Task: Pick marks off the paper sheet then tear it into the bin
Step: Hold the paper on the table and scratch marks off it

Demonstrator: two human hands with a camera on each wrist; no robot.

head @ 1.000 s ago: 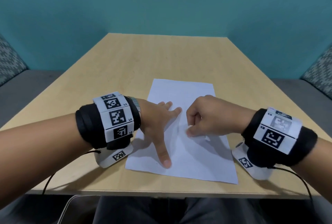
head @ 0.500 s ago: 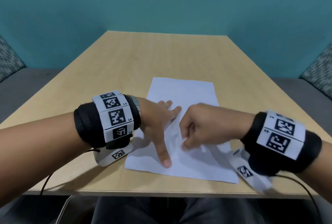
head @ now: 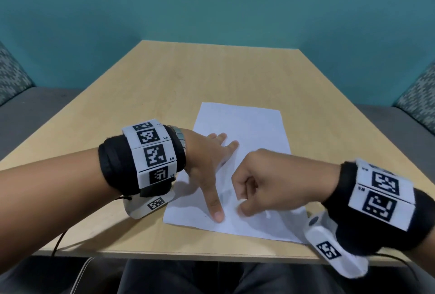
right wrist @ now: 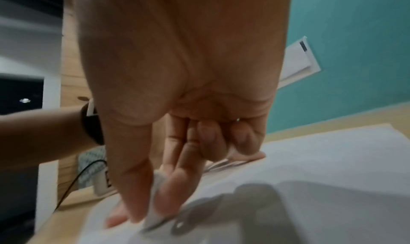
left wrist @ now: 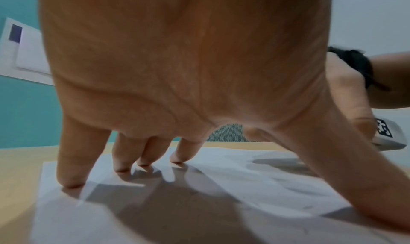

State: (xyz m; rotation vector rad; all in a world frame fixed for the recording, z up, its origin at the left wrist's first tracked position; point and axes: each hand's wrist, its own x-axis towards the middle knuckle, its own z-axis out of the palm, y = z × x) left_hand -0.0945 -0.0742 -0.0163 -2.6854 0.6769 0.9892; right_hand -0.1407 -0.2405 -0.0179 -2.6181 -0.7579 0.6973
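White paper sheet [head: 237, 166] flat on the light wooden desk [head: 153, 95]. Our left hand [head: 207, 166] splayed, pinning it. Right hand [head: 256, 183] pinches a small white piece, seemingly an eraser [right wrist: 155, 211]. Risk: hard rubbing crumples or rips the sheet early.

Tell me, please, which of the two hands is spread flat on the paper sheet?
The left hand: its straight fingers press the paper sheet, while the right hand is curled, pinching something small and white.
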